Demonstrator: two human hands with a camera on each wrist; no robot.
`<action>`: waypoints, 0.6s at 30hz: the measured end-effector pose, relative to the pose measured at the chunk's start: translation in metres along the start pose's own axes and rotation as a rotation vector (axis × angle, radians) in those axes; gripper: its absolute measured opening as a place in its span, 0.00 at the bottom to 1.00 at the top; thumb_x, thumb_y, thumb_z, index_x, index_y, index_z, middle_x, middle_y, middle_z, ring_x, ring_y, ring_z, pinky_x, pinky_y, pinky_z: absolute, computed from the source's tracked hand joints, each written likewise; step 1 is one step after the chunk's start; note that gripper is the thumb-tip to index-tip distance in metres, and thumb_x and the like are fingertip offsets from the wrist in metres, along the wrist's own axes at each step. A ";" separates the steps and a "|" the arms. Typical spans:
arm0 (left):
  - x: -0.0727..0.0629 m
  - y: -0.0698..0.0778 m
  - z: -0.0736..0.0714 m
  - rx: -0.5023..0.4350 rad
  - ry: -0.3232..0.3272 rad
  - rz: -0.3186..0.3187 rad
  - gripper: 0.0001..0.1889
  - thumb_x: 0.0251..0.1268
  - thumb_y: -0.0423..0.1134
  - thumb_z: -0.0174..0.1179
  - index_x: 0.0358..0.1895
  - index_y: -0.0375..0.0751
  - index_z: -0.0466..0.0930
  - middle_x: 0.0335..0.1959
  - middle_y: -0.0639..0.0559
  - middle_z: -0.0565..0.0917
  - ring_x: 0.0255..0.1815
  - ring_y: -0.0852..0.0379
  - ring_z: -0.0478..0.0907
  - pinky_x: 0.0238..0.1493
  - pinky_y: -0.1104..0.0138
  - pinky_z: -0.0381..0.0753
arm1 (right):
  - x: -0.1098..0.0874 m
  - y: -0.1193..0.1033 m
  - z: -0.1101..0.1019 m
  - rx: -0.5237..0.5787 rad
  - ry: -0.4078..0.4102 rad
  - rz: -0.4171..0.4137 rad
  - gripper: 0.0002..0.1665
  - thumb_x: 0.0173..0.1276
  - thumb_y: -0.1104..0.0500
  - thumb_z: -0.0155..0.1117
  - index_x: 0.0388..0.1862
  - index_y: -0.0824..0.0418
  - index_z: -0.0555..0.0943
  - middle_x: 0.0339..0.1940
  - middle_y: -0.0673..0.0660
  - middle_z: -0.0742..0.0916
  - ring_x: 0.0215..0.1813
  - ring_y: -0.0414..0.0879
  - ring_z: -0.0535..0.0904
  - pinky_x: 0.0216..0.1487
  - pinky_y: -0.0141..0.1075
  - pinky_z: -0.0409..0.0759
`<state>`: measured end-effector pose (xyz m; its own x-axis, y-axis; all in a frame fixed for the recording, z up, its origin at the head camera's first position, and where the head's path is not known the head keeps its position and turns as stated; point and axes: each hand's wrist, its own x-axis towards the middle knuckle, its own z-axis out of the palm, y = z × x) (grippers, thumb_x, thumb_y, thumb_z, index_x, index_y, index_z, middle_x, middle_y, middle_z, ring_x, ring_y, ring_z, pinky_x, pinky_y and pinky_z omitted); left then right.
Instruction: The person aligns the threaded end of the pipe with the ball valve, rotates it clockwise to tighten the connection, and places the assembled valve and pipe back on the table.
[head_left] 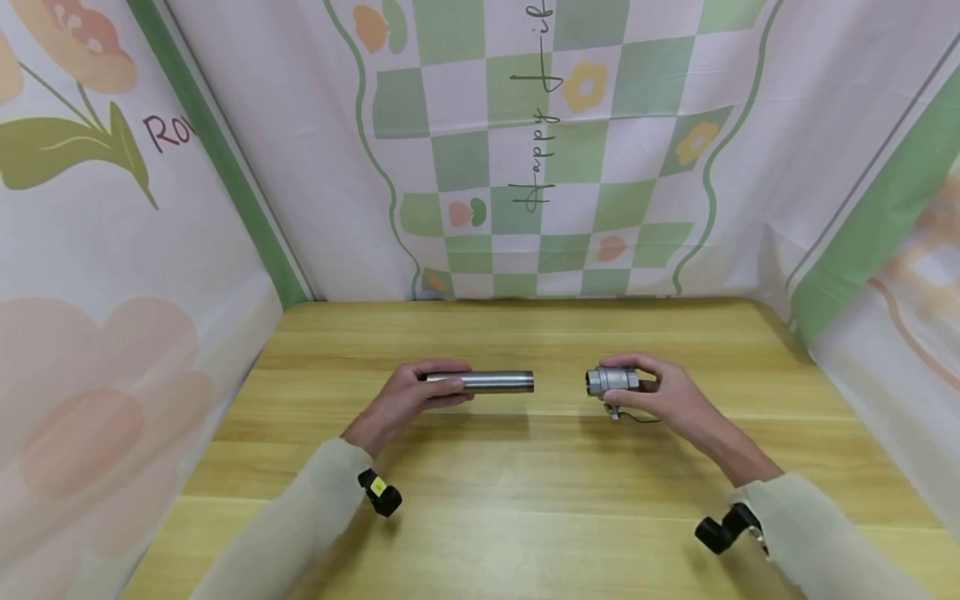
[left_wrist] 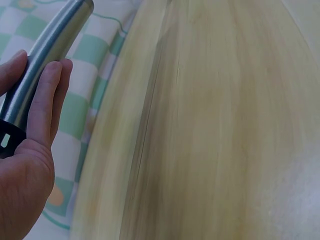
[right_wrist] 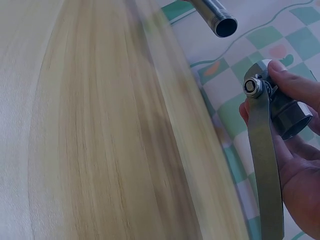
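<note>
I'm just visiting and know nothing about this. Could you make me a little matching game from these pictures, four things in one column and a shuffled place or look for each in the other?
Things
1. metal pipe
2. metal valve
3. tabletop
4. cloth behind the table

Places and looks
A. yellowish wood grain
B. held in the person's right grip
C. printed with green and white checks
D. held in the person's left grip

Right pairs: 1-D, 2-B, 3-A, 4-C
</note>
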<state>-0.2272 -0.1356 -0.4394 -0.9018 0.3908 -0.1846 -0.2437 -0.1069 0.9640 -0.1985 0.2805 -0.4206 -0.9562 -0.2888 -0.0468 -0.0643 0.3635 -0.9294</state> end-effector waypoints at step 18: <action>-0.001 -0.002 0.013 -0.005 -0.039 0.025 0.21 0.77 0.28 0.67 0.69 0.28 0.82 0.60 0.39 0.87 0.51 0.50 0.93 0.62 0.58 0.90 | -0.001 -0.009 0.019 0.049 -0.032 -0.040 0.30 0.76 0.59 0.75 0.72 0.65 0.78 0.67 0.74 0.78 0.54 0.53 0.88 0.48 0.43 0.93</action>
<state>-0.2211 -0.1239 -0.4381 -0.8929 0.4236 -0.1527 -0.2232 -0.1218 0.9671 -0.1919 0.2603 -0.4195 -0.9435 -0.3308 -0.0200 -0.0877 0.3075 -0.9475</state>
